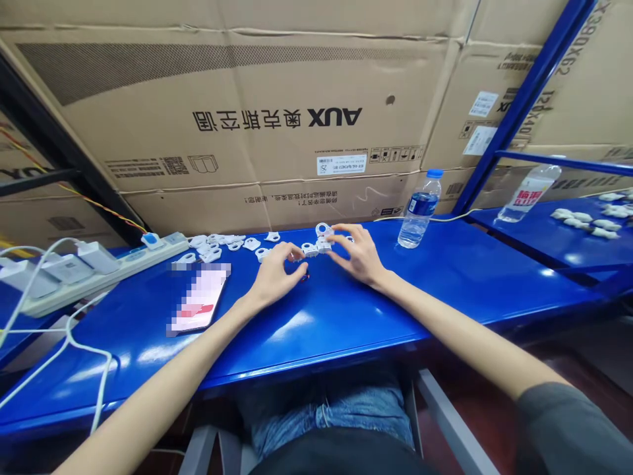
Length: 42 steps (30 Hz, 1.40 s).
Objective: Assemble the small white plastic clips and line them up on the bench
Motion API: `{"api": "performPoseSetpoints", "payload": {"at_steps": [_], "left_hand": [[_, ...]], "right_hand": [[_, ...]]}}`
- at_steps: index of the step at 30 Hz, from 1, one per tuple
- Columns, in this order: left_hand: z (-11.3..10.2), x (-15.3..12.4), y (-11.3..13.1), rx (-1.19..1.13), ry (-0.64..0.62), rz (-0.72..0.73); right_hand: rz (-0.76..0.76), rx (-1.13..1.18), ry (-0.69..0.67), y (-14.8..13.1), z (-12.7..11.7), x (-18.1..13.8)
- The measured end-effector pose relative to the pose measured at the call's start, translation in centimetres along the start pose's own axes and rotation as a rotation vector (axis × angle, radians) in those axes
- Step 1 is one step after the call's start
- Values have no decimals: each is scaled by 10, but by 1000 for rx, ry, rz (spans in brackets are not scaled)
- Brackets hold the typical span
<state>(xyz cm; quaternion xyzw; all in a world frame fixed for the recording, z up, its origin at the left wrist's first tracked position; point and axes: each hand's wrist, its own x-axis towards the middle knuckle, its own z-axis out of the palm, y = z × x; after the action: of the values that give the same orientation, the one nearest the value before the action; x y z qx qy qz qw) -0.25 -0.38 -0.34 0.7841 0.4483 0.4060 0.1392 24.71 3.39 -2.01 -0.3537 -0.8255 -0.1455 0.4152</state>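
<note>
My left hand (277, 276) rests over the blue table, its thumb and fingers curved with a gap between them. A small dark object (306, 275) sits by its thumb tip; its kind is too small to tell. My right hand (362, 256) has its fingers spread around a small cluster of white plastic parts, and its fingertips touch or nearly touch them. In that cluster a white ring-shaped part (323, 229) stands at the top, with another white part (309, 249) to its left. One more white piece (350, 240) shows partly behind the right hand's fingers.
Several loose white ring parts (216, 243) lie at the back left. A phone (202, 300) is on the table, near a power strip (143, 260) with chargers and white cables. A water bottle (419, 210) stands at right. Large cartons (277, 79) form the back wall.
</note>
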Motion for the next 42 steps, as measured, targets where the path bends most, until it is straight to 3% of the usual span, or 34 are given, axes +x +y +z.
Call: {"api": "performPoseSetpoints", "payload": {"at_steps": [2, 5, 10, 20, 25, 30, 34, 42], "left_hand": [[2, -4, 0, 139, -89, 119], [3, -7, 2, 234, -167, 176], [0, -6, 3, 269, -178, 165], [1, -6, -2, 218, -270, 81], [2, -5, -3, 216, -278, 82], [3, -6, -3, 191, -259, 69], [4, -6, -3, 172, -240, 28], [5, -7, -4, 220, -232, 3]], "right_hand": [[105, 6, -43, 10, 1, 1], [228, 1, -154, 21, 3, 0], [339, -25, -311, 27, 5, -4], [451, -46, -392, 27, 7, -6], [409, -46, -360, 28, 8, -7], [247, -13, -283, 19, 10, -7], [154, -27, -298, 12, 18, -6], [134, -6, -330, 13, 24, -3]]}}
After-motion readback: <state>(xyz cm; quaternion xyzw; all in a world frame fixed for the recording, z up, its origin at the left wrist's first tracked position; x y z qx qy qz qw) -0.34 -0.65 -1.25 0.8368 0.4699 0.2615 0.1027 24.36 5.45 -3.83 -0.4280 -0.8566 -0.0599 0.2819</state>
